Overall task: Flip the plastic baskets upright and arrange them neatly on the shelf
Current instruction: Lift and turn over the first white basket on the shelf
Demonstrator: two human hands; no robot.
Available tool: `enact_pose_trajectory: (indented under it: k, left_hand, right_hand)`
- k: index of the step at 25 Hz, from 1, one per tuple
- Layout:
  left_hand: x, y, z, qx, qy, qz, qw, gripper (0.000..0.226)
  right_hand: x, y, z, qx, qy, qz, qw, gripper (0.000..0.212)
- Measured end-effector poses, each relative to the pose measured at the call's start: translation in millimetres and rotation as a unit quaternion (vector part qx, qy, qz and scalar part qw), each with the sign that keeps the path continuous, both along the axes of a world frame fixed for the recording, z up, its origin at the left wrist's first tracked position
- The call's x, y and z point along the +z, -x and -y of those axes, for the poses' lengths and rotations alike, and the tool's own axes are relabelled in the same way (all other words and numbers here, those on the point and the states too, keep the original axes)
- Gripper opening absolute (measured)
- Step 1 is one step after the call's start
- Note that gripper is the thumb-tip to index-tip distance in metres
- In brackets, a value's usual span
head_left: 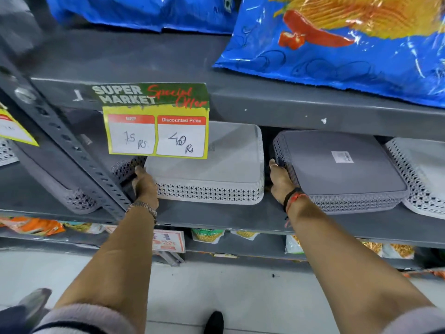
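Several plastic lattice baskets lie upside down on the grey metal shelf (216, 218). A white basket (212, 165) lies in the middle. My left hand (144, 186) grips its left end, thumb on top. To its right lies a dark grey basket (342, 169) with a white label on its base. My right hand (280, 182) reaches into the narrow gap between these two baskets and lies against the dark grey one's left corner. Its fingers are hidden in the gap. Another white basket (421, 174) lies at the far right and another grey basket (72, 194) at the far left.
A yellow price card (156, 121) hangs from the shelf above and covers the white basket's back left. A slanted perforated post (79, 150) stands left of my left hand. Blue snack bags (337, 44) overhang the upper shelf. Snack packets (207, 235) fill the shelf below.
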State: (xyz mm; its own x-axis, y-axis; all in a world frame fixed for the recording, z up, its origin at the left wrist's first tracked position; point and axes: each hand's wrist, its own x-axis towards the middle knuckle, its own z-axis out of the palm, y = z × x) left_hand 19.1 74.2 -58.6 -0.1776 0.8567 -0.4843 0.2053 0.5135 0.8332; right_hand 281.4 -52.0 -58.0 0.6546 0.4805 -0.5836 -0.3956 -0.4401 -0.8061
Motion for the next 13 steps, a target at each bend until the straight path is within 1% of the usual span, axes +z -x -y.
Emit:
enact_pose_trajectory:
  k: [1,2,3,4,5,6,8,9,10,12,13]
  left_hand:
    - [-1,-1,1,-0.016,-0.010,-0.019,1.000,0.029]
    - [-1,-1,4,-0.030,-0.045,-0.040,0.998,0.031]
    - [-2,-2,3,0.003,-0.047,-0.004,0.999,0.039]
    - [0,-2,6,0.030,-0.065,-0.005,0.997,0.042]
    - [-3,-1,4,0.071,-0.073,0.034,0.994,0.037]
    - [2,-1,7,0.089,-0.080,0.035,0.992,0.028]
    - [8,-1,10,0.137,-0.079,0.089,0.983,0.028]
    - [5,0,7,0.153,-0.088,0.124,0.976,0.027]
    - [8,1,10,0.167,-0.087,0.166,0.968,0.027]
    - [8,2,14,0.141,-0.109,0.193,0.965,0.027]
    - [6,2,14,0.115,-0.126,0.176,0.969,0.024]
  right_hand:
    - [-3,-3,-3,-0.005,-0.004,-0.017,1.000,0.051]
    - [-3,-5,-4,-0.007,-0.007,-0.025,1.000,0.050]
    - [-5,-6,-7,-0.006,-0.007,-0.030,1.000,0.049]
    - [-11,-11,-9,-0.001,-0.010,-0.032,0.999,0.048]
    - [-17,-15,-11,-0.002,-0.018,-0.032,0.999,0.046]
    - [-24,-20,-13,-0.003,-0.027,-0.025,0.999,0.042]
    - [-23,-22,-9,-0.032,-0.051,-0.004,0.998,0.027]
    - [-10,-17,-3,-0.058,-0.058,0.003,0.997,0.026]
    - [4,-13,5,-0.082,-0.068,0.006,0.994,0.030]
    - [23,-15,18,-0.085,-0.088,0.026,0.992,0.038]
    - [29,-18,22,-0.072,-0.095,0.046,0.992,0.040]
